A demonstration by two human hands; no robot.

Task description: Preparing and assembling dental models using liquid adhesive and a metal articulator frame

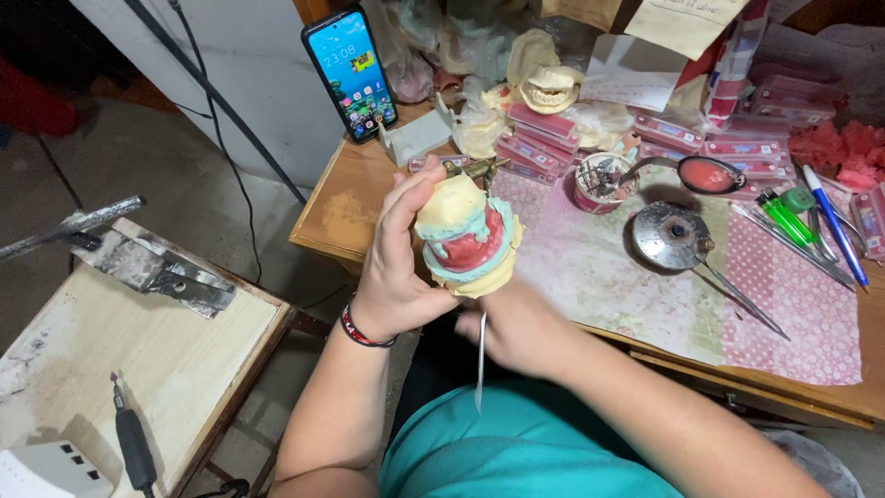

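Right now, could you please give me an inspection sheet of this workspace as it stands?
Surface: wooden desk part covered by a pink patterned paper sheet.
Job's things: cream, teal and red dental cast model held upright; thin metal blade tool pointing down.
Clutter: flat pink boxes, small pink cup of metal bits, round metal dish, green lighters, blue pen, plaster cast.
Hands: left hand grips the model; right hand holds the blade, blurred.
Cables: black cables along the wall.
Surroundings: upright black smartphone; pale side table with a black rotary handpiece.
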